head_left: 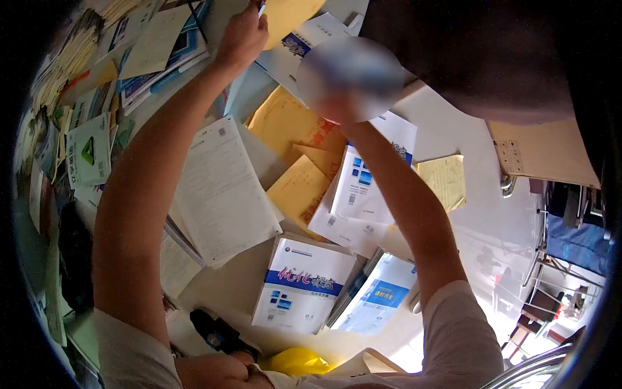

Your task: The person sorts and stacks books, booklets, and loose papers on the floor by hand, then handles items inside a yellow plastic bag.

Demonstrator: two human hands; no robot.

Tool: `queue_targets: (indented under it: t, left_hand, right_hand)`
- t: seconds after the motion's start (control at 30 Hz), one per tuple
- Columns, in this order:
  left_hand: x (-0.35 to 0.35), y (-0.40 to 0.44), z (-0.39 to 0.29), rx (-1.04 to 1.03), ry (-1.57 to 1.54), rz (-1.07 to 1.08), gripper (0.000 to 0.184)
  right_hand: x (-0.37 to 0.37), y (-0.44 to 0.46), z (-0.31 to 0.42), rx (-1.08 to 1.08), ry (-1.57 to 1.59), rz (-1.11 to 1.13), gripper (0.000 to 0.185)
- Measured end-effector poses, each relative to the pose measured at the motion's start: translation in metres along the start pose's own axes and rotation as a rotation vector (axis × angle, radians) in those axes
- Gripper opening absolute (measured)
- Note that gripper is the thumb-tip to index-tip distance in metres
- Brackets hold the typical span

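Up at the top edge, left of centre, we have a yellow envelope [290,19], plain on the part we see and cut off by the frame; beside it a slim pale object [262,9] shows at the left hand [245,35]. Those fingers are curled, but the edge crops them, so we can't tell whether they grip it! Just right of the envelope, a white booklet [324,27] wears a dark-blue band. We follow the left arm [149,175], stretching up from the lower left. The right arm [414,194] reaches from the lower right to upper centre, crossing a white book [359,202] with blue squares; blur covers the right hand [340,109], so open or closed, we cannot tell.
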State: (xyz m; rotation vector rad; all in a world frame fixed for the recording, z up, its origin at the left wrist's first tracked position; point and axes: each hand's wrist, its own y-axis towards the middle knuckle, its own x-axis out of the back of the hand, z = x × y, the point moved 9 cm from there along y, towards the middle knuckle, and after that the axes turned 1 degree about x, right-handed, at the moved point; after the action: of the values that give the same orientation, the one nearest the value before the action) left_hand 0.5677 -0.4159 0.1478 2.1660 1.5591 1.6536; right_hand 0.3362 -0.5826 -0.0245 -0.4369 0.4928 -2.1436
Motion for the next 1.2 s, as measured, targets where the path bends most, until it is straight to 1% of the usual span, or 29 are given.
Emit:
queue_targets:
  t: [0.03, 0.07, 0.1, 0.13, 0.17, 0.23, 0.27, 0.3, 0.33, 0.37, 0.43, 0.47, 0.5, 0.57, 0.6, 0.63, 0.67, 0.7, 0.73, 0.77, 0.8, 0.83, 0.87, 0.9, 0.93, 1.0, 1.07, 1.13, 1.2]
  left_hand:
    - [0.002, 0.002, -0.003, -0.006, -0.006, -0.002, 0.031]
    - [0.009, 0.001, -0.01, -0.061, 0.008, -0.035, 0.032]
    - [0.014, -0.001, -0.016, -0.109, 0.024, -0.071, 0.033]
    - [0.018, 0.001, -0.017, -0.104, 0.026, -0.081, 0.033]
    - [0.025, -0.003, -0.024, -0.155, 0.083, -0.139, 0.034]
    - [0.034, -0.004, -0.041, -0.22, 0.142, -0.206, 0.034]
    - [0.03, -0.006, -0.039, -0.107, 0.072, -0.126, 0.035]
    - [0.026, -0.008, -0.036, 0.01, 0.003, -0.047, 0.035]
    - [0.03, -0.006, -0.04, 0.005, 0.008, -0.063, 0.035]
    - [0.031, -0.007, -0.042, 0.011, 0.01, -0.054, 0.033]
    - [0.028, -0.009, -0.038, 0.038, -0.008, -0.044, 0.033]
    - [0.027, -0.011, -0.039, 0.026, -0.004, -0.044, 0.033]
    - [0.031, -0.011, -0.04, 0.008, -0.043, -0.079, 0.033]
    - [0.037, -0.016, -0.042, -0.001, -0.09, -0.107, 0.034]
    - [0.04, -0.016, -0.043, 0.042, -0.093, -0.098, 0.035]
    - [0.041, -0.017, -0.042, 0.086, -0.096, -0.09, 0.036]
    - [0.039, -0.017, -0.043, 0.087, -0.105, -0.091, 0.036]
    - [0.037, -0.015, -0.04, 0.093, -0.09, -0.075, 0.037]
    - [0.037, -0.015, -0.037, 0.101, -0.071, -0.06, 0.037]
    - [0.041, -0.018, -0.047, 0.031, -0.134, -0.079, 0.037]
    - [0.039, -0.018, -0.05, 0.037, -0.129, -0.079, 0.037]
    - [0.032, -0.02, -0.051, 0.053, -0.111, -0.035, 0.037]
    - [0.022, -0.022, -0.051, 0.063, -0.098, 0.016, 0.038]
    - [0.017, -0.025, -0.058, -0.019, -0.174, 0.022, 0.041]
    - [0.004, -0.029, -0.057, -0.019, -0.181, 0.032, 0.041]
    - [-0.022, -0.033, -0.062, -0.036, -0.138, 0.041, 0.044]
    - [-0.029, -0.048, -0.081, -0.091, -0.163, 0.051, 0.044]
    - [-0.042, -0.066, -0.105, -0.095, -0.183, 0.204, 0.043]
    - [-0.058, -0.081, -0.113, -0.1, -0.197, 0.209, 0.043]
  right_hand:
    - [-0.002, 0.002, 0.0, 0.006, 0.042, 0.012, 0.028]
    - [-0.003, 0.005, -0.001, 0.011, 0.084, 0.024, 0.026]
    - [-0.005, -0.01, 0.011, -0.071, 0.127, -0.026, 0.024]
    - [-0.005, -0.015, 0.017, -0.144, 0.166, -0.067, 0.022]
    - [-0.005, 0.004, 0.006, -0.194, 0.161, 0.015, 0.022]
    - [-0.018, -0.012, 0.017, -0.15, 0.2, 0.034, 0.023]
    - [-0.028, -0.02, 0.027, -0.108, 0.242, 0.05, 0.025]
    - [-0.035, -0.005, 0.02, -0.104, 0.297, 0.075, 0.029]
    - [-0.04, 0.009, 0.01, -0.088, 0.295, 0.082, 0.029]
    - [-0.042, 0.02, -0.009, -0.121, 0.316, 0.03, 0.029]
    - [-0.055, 0.018, -0.01, -0.254, 0.486, -0.121, 0.019]
    - [-0.058, 0.017, -0.004, -0.249, 0.498, -0.121, 0.019]
    - [-0.051, 0.01, 0.016, -0.154, 0.568, -0.212, 0.02]
    - [-0.028, -0.008, 0.056, 0.128, 0.528, -0.221, 0.025]
    - [-0.011, -0.023, 0.083, 0.318, 0.417, -0.138, 0.031]
    - [0.01, -0.055, 0.098, 0.245, 0.364, -0.269, 0.039]
    - [0.033, -0.057, 0.104, 0.295, 0.405, -0.241, 0.043]
    - [0.058, -0.071, 0.119, 0.39, 0.169, -0.121, 0.052]
    - [0.108, -0.048, 0.089, 0.548, 0.144, -0.032, 0.058]
    - [0.124, -0.082, 0.115, 0.544, 0.048, 0.104, 0.059]
    - [0.158, -0.088, 0.109, 0.438, -0.068, 0.15, 0.058]
    - [0.172, -0.114, 0.122, 0.44, -0.152, 0.251, 0.053]
    - [0.187, -0.127, 0.129, 0.413, -0.259, 0.206, 0.048]
    - [0.203, -0.12, 0.12, 0.413, -0.284, 0.315, 0.048]
    - [0.207, -0.116, 0.115, 0.413, -0.306, 0.42, 0.048]
    - [0.199, -0.107, 0.092, 0.253, -0.354, 0.48, 0.037]
    - [0.169, -0.105, 0.082, 0.121, -0.577, 0.452, 0.041]
    - [0.14, -0.09, 0.073, 0.233, -0.838, 0.526, 0.049]
    - [0.132, -0.057, 0.057, 0.418, -0.86, 0.446, 0.055]
